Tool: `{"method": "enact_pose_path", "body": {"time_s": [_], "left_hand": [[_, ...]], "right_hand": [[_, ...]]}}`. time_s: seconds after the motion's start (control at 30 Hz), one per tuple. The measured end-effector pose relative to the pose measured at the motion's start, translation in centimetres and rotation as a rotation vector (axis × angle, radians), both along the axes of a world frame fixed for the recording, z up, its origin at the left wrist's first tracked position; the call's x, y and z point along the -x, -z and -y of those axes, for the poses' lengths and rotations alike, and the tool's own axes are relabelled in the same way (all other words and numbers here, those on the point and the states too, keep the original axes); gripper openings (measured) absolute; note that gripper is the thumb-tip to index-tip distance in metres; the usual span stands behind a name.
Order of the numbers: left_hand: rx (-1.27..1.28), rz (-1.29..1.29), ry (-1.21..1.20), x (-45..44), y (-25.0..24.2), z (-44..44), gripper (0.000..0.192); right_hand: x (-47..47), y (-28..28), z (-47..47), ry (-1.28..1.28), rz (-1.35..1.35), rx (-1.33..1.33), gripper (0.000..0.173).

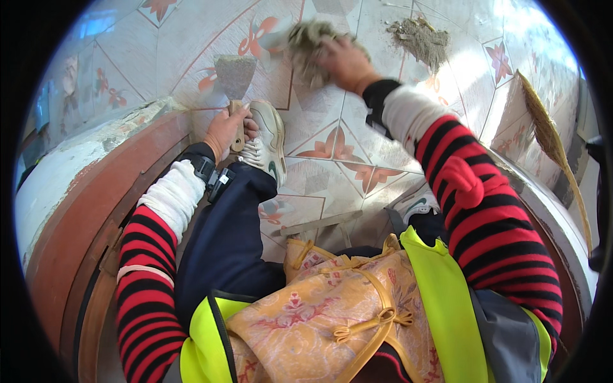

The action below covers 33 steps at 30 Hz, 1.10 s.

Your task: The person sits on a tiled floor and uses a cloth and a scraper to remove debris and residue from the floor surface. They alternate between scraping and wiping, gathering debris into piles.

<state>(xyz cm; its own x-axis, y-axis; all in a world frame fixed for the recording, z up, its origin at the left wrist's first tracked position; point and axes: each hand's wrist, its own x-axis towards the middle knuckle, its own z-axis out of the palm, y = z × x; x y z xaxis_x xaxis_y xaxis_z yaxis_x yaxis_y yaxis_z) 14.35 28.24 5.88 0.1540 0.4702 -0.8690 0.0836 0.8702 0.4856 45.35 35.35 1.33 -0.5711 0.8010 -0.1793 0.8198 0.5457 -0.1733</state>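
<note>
My left hand (230, 127) grips the wooden handle of a putty knife (235, 76), whose broad, dirty metal blade points away from me over the tiles. Just beside that hand is my white shoe (268, 129). Farther out, my right hand (347, 64) presses a bunched grey rag (311, 50) on the patterned floor tiles (330, 148); both hand and cloth are blurred. To the right of the rag lies a heap of grey dirt (421, 42), apart from it.
A reddish-brown wooden door frame (110, 186) runs along my left, beside chipped plaster (129, 124). A straw broom (543, 124) leans at the right. Between my legs, a piece of wood (321, 223) shows near the floor.
</note>
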Motion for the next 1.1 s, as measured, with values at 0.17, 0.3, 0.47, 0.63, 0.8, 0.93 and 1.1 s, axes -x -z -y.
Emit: {"method": "enact_pose_path", "body": {"time_s": [0.17, 0.3, 0.47, 0.63, 0.8, 0.93, 1.1], "left_hand": [[0.014, 0.024, -0.051, 0.2, 0.3, 0.1, 0.029], [0.047, 0.072, -0.099, 0.6, 1.0, 0.2, 0.027], [0.0, 0.097, -0.114, 0.5, 0.8, 0.5, 0.026], [-0.12, 0.122, -0.172, -1.7, -1.0, -1.7, 0.027], [-0.341, 0.317, -0.165, -6.4, -3.1, -4.9, 0.03], [-0.403, 0.342, -0.088, -9.3, -3.9, -5.7, 0.028], [-0.357, 0.347, 0.043, -10.7, -4.3, -4.8, 0.024]], "right_hand": [[-0.9, -2.7, -3.1, 0.331, -0.312, -0.197, 0.045], [3.2, -2.2, 5.6, -0.175, -0.392, -0.102, 0.038], [2.3, -0.1, 4.7, -0.26, -0.182, -0.059, 0.034], [1.3, -3.4, -4.3, 0.249, -0.089, 0.083, 0.057], [1.6, -7.1, -4.7, 0.392, -0.51, 0.171, 0.061], [2.5, -8.2, -3.0, 0.484, -0.599, 0.22, 0.062], [3.2, -11.4, 1.4, 0.995, -1.328, 1.24, 0.035]]}}
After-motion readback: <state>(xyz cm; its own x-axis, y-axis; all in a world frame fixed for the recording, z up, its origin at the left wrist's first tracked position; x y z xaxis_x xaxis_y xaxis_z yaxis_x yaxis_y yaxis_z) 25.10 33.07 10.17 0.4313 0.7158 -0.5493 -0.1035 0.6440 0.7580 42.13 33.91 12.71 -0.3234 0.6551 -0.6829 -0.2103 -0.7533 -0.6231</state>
